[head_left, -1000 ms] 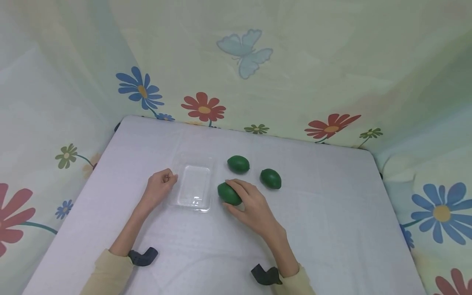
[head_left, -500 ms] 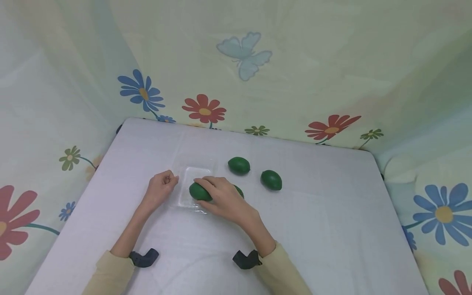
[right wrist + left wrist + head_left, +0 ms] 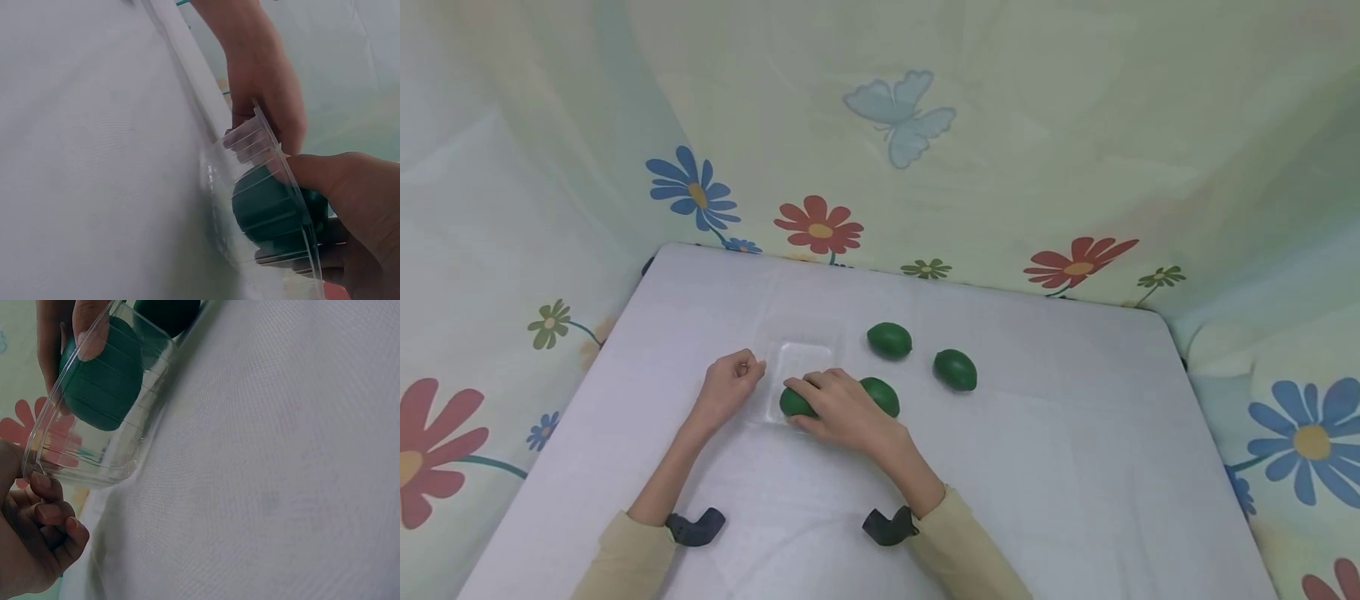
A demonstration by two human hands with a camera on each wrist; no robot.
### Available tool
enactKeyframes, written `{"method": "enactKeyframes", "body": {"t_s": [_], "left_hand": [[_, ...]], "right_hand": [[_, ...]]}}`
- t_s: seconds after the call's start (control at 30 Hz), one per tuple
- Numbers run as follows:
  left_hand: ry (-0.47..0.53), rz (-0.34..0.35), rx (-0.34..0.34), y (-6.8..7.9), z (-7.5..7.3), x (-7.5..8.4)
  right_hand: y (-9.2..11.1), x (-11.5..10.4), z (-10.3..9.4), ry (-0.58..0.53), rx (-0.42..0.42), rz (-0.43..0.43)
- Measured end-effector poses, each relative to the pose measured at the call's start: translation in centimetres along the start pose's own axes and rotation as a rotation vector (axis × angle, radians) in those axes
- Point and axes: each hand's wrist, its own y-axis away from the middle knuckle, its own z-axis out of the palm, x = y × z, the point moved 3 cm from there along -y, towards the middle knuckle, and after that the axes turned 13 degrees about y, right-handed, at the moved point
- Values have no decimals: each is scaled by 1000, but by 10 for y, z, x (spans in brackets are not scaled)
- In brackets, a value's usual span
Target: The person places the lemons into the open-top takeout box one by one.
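Note:
A clear plastic container (image 3: 806,353) lies on the white-covered table. My left hand (image 3: 730,385) pinches its left rim between thumb and curled fingers, as the left wrist view (image 3: 40,528) shows. With thumb and fingers around a green lime (image 3: 796,403), my right hand (image 3: 844,410) holds it inside the near part of the container. Through the clear wall the lime (image 3: 105,375) shows low in the container; whether it touches the bottom I cannot tell. A second lime (image 3: 882,397) sits right of the container, partly hidden behind my right hand.
Two more limes lie beyond my right hand, one lime (image 3: 889,341) near the container's far right corner and another lime (image 3: 955,370) farther right. A curtain (image 3: 985,150) printed with flowers and a butterfly hangs behind the table (image 3: 1075,450).
My right hand has carried the lime leftward from beside the container, over its rim and down into it. This uncovered another lime behind the hand. My left hand has stayed at the rim.

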Motion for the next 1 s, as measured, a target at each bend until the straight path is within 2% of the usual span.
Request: {"method": "enactKeyframes", "body": {"t_s": [0.2,0.47,0.7,1.0], "left_hand": [[2,7,-10,-1,2,-1],[-12,-2,5,0,3,-1],[-15,6,7,1,4,-1],[-29,18,10,0,3,2]], "right_hand": [[-1,-1,6,39,-54,9],[1,-2,7,28,-43,18],[6,-3,4,-27,31,29],[22,3,-16,-63,155,56]]}}
